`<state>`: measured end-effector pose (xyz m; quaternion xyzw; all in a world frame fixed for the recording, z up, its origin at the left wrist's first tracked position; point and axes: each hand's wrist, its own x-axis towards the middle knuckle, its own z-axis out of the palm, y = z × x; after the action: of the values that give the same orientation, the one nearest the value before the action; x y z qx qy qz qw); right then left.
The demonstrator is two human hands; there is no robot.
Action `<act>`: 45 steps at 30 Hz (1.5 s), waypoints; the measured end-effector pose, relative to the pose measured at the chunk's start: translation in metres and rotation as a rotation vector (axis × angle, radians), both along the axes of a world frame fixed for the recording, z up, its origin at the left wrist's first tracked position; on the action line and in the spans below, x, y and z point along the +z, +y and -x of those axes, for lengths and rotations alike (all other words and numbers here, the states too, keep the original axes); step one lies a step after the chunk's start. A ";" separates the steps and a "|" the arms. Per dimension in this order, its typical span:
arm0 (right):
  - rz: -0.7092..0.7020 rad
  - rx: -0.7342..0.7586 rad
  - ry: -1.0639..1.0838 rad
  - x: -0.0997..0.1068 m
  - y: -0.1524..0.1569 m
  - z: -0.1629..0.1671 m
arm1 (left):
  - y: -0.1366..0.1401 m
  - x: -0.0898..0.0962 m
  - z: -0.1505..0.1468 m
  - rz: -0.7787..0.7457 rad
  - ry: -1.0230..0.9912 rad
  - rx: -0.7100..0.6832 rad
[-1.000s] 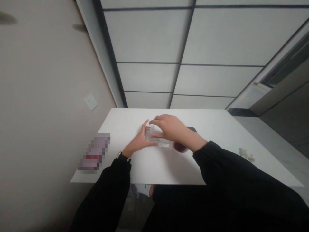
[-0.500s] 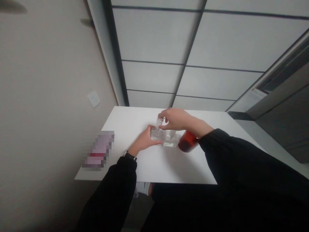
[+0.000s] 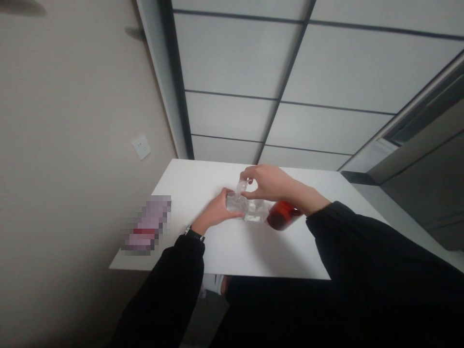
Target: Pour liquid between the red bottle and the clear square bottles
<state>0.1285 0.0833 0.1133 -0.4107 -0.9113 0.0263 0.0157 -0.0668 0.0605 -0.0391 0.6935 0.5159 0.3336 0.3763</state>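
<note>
My left hand (image 3: 218, 207) is wrapped round the side of a clear, squarish container (image 3: 235, 203) standing on the white table (image 3: 217, 251). Above it, the thumb and fingers of my right hand (image 3: 266, 182) pinch a small clear piece with a rounded top, like a stopper (image 3: 241, 185). Whether its lower end sits in the container's mouth, I cannot tell. Just to the right is a second clear, squarish container (image 3: 256, 212). Beyond that, partly under my right wrist, a red, see-through vessel (image 3: 282, 215) with a dark lower part rests on the table.
On the table's left side lies a blurred, pinkish flat item (image 3: 148, 224). A beige wall with a socket (image 3: 141, 147) rises at the left, and panelled white doors (image 3: 232, 116) stand behind the table.
My right hand has shifted slightly right and down in the picture, and the clear piece it pinches shows its rounded top more. My left hand has stayed on the container.
</note>
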 end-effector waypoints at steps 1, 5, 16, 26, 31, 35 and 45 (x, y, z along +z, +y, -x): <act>0.001 -0.001 0.001 0.000 0.000 0.000 | 0.000 0.000 0.000 0.000 0.001 -0.002; 0.003 -0.009 0.013 -0.001 -0.001 -0.001 | 0.000 0.000 0.000 -0.003 0.002 -0.007; 0.001 -0.014 0.060 -0.007 0.001 -0.003 | 0.002 -0.003 0.001 -0.006 0.021 -0.018; -0.012 0.004 0.073 -0.013 0.002 -0.002 | 0.002 -0.002 0.002 0.010 0.029 -0.019; -0.026 0.007 0.095 -0.015 0.003 -0.002 | 0.001 -0.001 0.002 0.004 0.025 -0.010; -0.036 0.022 0.110 -0.016 0.003 -0.003 | 0.001 -0.001 0.002 -0.008 0.024 -0.018; -0.043 0.026 0.123 -0.014 0.004 -0.003 | 0.002 -0.003 0.002 -0.011 0.025 -0.021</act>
<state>0.1318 0.0874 0.0994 -0.3959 -0.9142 0.0322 0.0800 -0.0685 0.0625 -0.0418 0.7049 0.5113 0.3238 0.3698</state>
